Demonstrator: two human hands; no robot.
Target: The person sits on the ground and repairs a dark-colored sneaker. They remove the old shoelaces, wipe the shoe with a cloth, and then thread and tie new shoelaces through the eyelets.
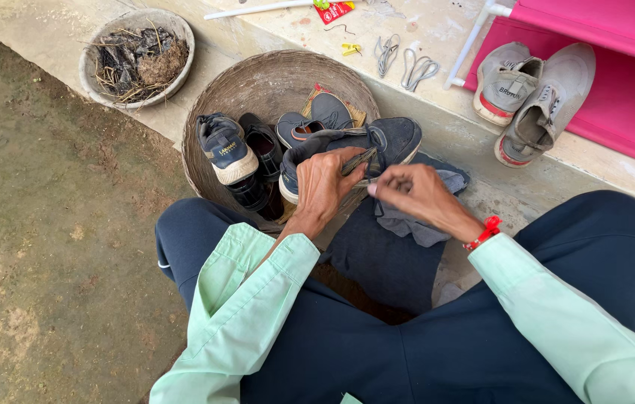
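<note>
My left hand (322, 187) grips a dark blue shoe (388, 140) that rests across the rim of a round woven basket (257, 78). Beside it, my right hand (411, 193) has its fingers pinched at the shoe's side, on something small I cannot make out, just over a grey cloth (437, 206). Inside the basket lie a dark blue sneaker with a pale sole (225, 148), a black shoe (261, 153) and another dark blue shoe (310, 118). A red thread band (486, 232) circles my right wrist.
A pair of grey sneakers (530, 97) stands on the concrete step by a pink rack (617, 45). Loose laces (403, 60) and a yellow clip (350, 49) lie behind the basket. A bowl of dry debris (138, 56) sits at upper left. Bare ground lies left.
</note>
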